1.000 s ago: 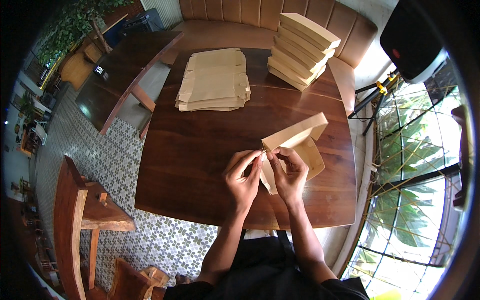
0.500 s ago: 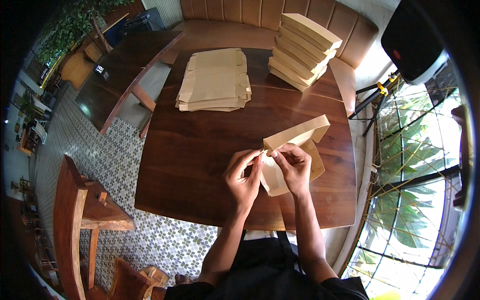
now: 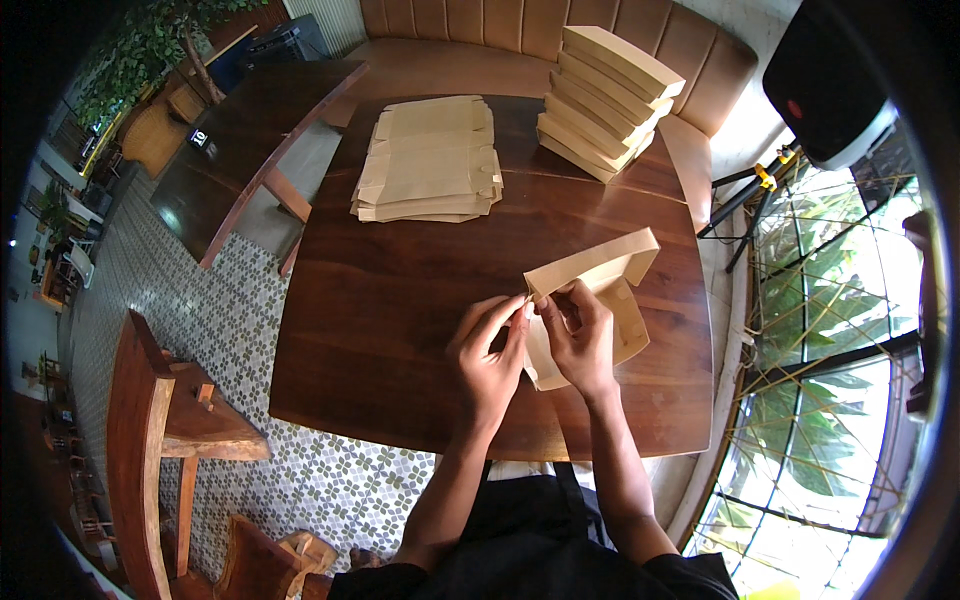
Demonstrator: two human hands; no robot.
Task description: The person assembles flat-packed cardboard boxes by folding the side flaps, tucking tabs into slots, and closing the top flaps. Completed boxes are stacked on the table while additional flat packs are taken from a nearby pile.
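The open cardboard box [image 3: 628,312] sits on the near right part of the table [image 3: 400,330], extending right of your fingertips. Its raised panel [image 3: 592,262] has its long axis slanting away to the right. Your hands meet at its left corner; neither is clearly nearer. The box is plain tan, partly folded, with creased walls. Your left hand [image 3: 488,350] and right hand [image 3: 583,342] each pinch the corner between thumb and fingers; the fingertips hide the exact fold. Beyond lie flat blanks [image 3: 430,160] and, farther right, stacked boxes [image 3: 605,100].
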